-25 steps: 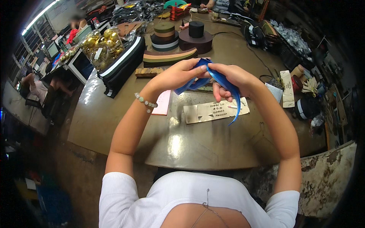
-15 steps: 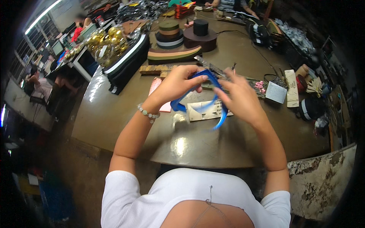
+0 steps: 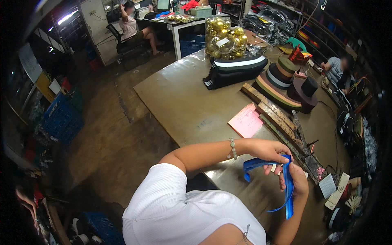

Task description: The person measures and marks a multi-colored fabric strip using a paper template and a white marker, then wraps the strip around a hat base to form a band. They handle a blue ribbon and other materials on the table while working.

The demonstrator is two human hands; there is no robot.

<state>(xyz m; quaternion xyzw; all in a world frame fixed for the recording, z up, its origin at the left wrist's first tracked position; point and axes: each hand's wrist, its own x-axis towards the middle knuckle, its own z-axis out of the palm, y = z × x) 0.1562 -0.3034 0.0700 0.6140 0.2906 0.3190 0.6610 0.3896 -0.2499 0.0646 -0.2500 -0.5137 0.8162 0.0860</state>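
Over the near part of the table (image 3: 196, 106), both my hands are at a long, flat blue ribbon (image 3: 289, 183). My left hand (image 3: 269, 152), with a bead bracelet at its wrist, pinches the ribbon's upper bend between thumb and fingers. Just below and to the right, my right hand (image 3: 300, 181) has its fingers closed around the same stretch. One length of ribbon runs left under my left hand and curls at its end. Another hangs down along my right forearm, with a thin strip curving off it. Part of the ribbon is hidden by fingers.
Beyond my hands lie a pink sheet (image 3: 247, 121), wooden bars (image 3: 277, 120), rolls of webbing (image 3: 302, 94) and black bands (image 3: 234, 70). Gold balls (image 3: 224, 38) stand in clear packaging at the far edge. A person (image 3: 337, 70) works at the right; another (image 3: 132, 26) sits at the back.
The view has swung left, so the table now sits further right. My hands have come together on the ribbon; my right hand was apart and blurred before.
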